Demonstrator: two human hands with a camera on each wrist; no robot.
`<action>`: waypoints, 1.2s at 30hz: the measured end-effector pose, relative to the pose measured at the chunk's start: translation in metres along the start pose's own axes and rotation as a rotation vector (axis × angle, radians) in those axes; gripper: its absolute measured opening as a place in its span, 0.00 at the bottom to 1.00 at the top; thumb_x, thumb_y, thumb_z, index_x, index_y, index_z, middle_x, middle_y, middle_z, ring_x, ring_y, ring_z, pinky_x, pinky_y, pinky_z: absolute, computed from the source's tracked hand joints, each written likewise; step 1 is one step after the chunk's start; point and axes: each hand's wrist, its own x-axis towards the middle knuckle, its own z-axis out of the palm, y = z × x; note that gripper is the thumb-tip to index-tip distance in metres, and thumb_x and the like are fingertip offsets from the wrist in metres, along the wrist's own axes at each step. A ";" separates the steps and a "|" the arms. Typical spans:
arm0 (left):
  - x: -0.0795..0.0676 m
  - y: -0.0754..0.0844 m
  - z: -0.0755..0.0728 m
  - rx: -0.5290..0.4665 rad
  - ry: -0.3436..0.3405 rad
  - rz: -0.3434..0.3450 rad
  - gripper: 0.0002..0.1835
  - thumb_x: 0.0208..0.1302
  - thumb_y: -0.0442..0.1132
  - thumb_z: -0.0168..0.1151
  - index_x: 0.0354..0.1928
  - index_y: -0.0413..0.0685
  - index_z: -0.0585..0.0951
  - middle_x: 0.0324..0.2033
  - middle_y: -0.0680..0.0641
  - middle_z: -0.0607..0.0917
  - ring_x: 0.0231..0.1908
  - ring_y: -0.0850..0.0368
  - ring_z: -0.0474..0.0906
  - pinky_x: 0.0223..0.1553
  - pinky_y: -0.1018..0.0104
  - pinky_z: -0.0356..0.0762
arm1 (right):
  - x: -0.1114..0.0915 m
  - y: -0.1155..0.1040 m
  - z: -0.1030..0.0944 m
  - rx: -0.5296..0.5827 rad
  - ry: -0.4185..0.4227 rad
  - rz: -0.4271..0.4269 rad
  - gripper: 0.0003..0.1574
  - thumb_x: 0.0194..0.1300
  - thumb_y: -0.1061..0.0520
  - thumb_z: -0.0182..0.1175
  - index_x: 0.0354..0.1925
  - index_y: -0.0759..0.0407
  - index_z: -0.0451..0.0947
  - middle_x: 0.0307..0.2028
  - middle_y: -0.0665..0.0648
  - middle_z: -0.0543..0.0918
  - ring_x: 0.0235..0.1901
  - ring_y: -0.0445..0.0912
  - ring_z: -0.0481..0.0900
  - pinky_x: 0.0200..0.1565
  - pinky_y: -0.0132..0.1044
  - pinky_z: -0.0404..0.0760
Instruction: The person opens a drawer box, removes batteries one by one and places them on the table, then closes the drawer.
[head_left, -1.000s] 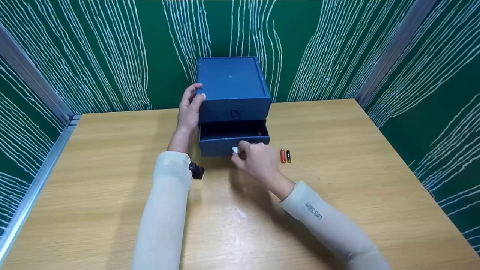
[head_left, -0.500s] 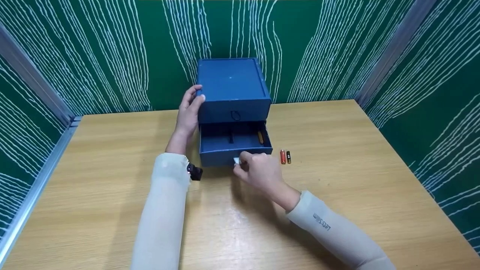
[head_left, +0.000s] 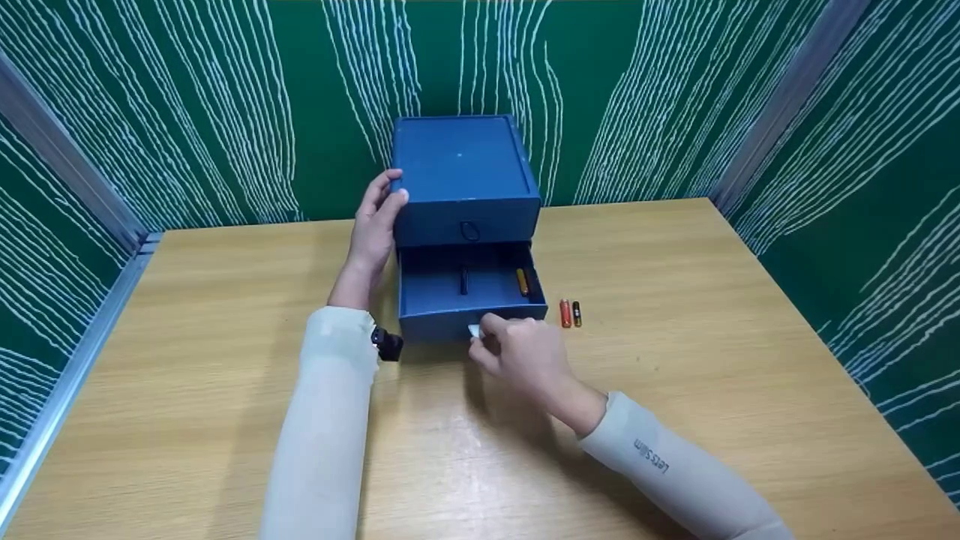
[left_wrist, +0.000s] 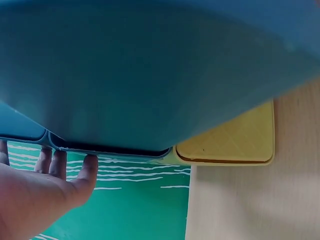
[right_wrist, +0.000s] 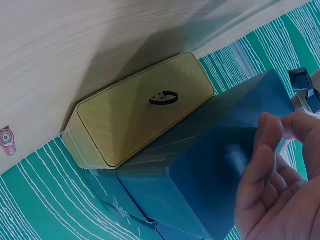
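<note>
A blue drawer cabinet [head_left: 465,157] stands at the back of the table. Its middle drawer [head_left: 431,289] is pulled well out, showing an orange battery [head_left: 522,282] at the right inside and a thin dark strip [head_left: 463,280] in the middle. My right hand [head_left: 525,352] pinches the small white pull tab [head_left: 473,330] on that drawer's front between thumb and curled fingers. My left hand [head_left: 375,225] rests on the cabinet's left side, its fairly straight fingers [left_wrist: 58,165] touching there. Below sits a yellow drawer [right_wrist: 147,107] with a black loop handle [right_wrist: 164,98], hidden in the head view.
On the wooden table [head_left: 690,337], a red battery [head_left: 565,313] and a black battery [head_left: 577,313] lie just right of the drawer. Green walls with white wavy lines [head_left: 225,112] stand behind the cabinet and along both sides.
The right hand has drawn the middle drawer farther out toward the person, so more of its inside and the orange battery show. The left hand stays at the cabinet's side.
</note>
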 end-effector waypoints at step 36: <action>0.003 -0.003 -0.005 -0.013 -0.004 -0.025 0.22 0.61 0.48 0.49 0.58 0.60 0.64 0.63 0.52 0.57 0.62 0.59 0.53 0.62 0.55 0.50 | -0.012 -0.007 -0.006 0.060 0.025 0.007 0.09 0.51 0.47 0.56 0.20 0.48 0.72 0.11 0.42 0.72 0.08 0.33 0.59 0.10 0.25 0.54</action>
